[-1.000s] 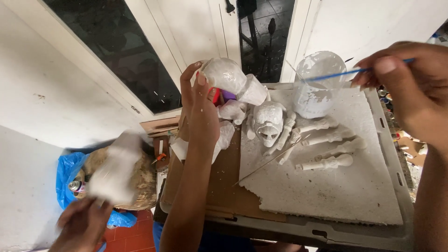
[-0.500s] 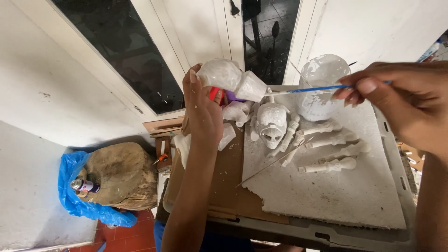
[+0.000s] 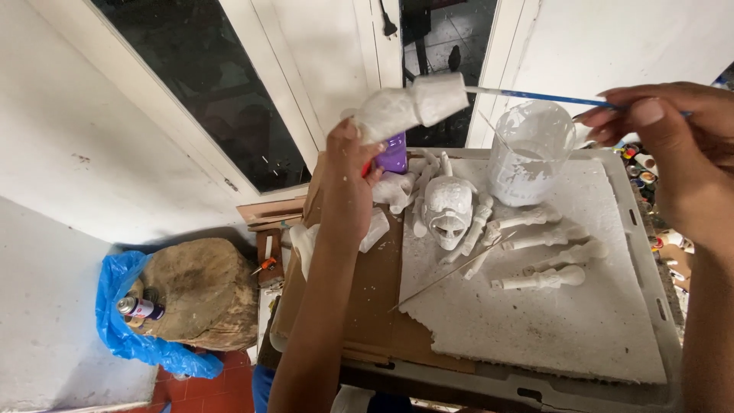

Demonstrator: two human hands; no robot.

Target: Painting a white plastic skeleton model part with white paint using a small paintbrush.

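Head view shows the left hand (image 3: 348, 183) closed around a white plaster piece (image 3: 409, 107) raised above the foam board (image 3: 550, 321), while the right hand (image 3: 673, 145) pinches a thin blue-handled brush (image 3: 535, 96) touching its end.

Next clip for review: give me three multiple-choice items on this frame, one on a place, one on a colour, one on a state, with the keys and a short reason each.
1. Where does the white skull lie?
A. on the white foam slab
B. on the brown rock
C. inside the jar

2. What colour is the handle of the brush?
A. red
B. blue
C. green

3. How is the white bone-shaped piece at this moment?
A. lying on the slab
B. standing in the jar
C. held up in the air by the left hand

Key: 1 A, it rests on the foam slab beside the row of white pieces. 2 B, the thin handle in the right hand is blue. 3 C, the left hand grips it above the tray, near the paint-smeared jar.
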